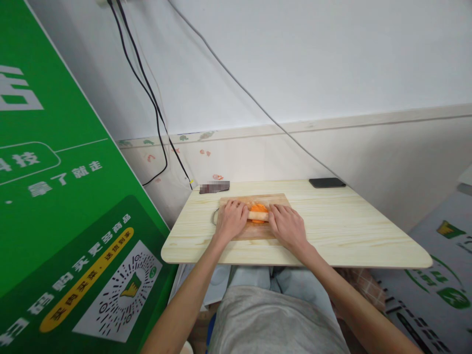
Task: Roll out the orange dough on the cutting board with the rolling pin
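Note:
A pale wooden rolling pin (258,216) lies across a flat orange piece that looks like dough (259,208). My left hand (233,218) is closed over the pin's left end, and my right hand (287,224) closes over its right end. Only the pin's middle shows between them. Under the orange piece is a wooden cutting board (254,233), with a metal ring handle (214,216) at its left edge. The orange piece is partly hidden by the pin.
The light wood table (342,231) stands against a white wall. At its back lie a dark phone (327,183) on the right and a dark, pixelated flat object (214,187) on the left. A green printed panel (73,206) rises at left. Cables (158,113) hang along the wall.

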`<state>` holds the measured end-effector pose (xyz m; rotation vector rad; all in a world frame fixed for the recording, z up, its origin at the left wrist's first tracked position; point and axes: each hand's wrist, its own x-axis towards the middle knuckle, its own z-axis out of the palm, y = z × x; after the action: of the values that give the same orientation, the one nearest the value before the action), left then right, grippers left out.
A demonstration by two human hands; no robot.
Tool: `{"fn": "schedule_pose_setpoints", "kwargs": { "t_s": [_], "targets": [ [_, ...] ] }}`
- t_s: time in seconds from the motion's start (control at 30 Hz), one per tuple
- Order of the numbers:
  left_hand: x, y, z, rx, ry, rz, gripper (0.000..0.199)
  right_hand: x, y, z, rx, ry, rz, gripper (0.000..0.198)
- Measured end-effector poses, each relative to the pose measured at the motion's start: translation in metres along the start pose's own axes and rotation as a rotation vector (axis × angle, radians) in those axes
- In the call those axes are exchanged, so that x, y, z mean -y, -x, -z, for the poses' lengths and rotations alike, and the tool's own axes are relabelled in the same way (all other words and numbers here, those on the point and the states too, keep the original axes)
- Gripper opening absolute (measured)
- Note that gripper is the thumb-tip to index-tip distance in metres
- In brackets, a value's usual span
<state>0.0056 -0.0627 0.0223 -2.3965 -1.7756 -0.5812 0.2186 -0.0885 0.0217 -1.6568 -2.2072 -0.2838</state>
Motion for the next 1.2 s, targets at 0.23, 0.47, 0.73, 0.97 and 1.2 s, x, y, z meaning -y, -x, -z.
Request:
{"fn": "schedule_pose_setpoints", "kwargs": {
  "t_s": [0.23,0.47,0.73,0.97,1.2],
  "targets": [
    [0.000,0.003,0.000,-0.027,0.002,-0.017,0.039,-0.001,0.003,-0.006,-0.075,0.003,0.037,0.043],
    [0.002,0.006,-0.005,-0.065,-0.013,-0.047,0.034,-0.001,0.006,-0.009,-0.151,0.013,0.077,0.037],
    [0.003,0.008,-0.005,-0.071,0.003,-0.052,0.034,0.001,0.008,-0.008,-0.173,0.017,0.098,0.035],
    [0.002,0.011,-0.006,-0.092,0.018,-0.048,0.036,0.003,0.009,-0.007,-0.174,0.024,0.094,0.035],
    [0.004,0.012,-0.010,-0.112,0.027,-0.058,0.036,0.003,0.011,-0.009,-0.195,0.020,0.100,0.035]
  ]
}}
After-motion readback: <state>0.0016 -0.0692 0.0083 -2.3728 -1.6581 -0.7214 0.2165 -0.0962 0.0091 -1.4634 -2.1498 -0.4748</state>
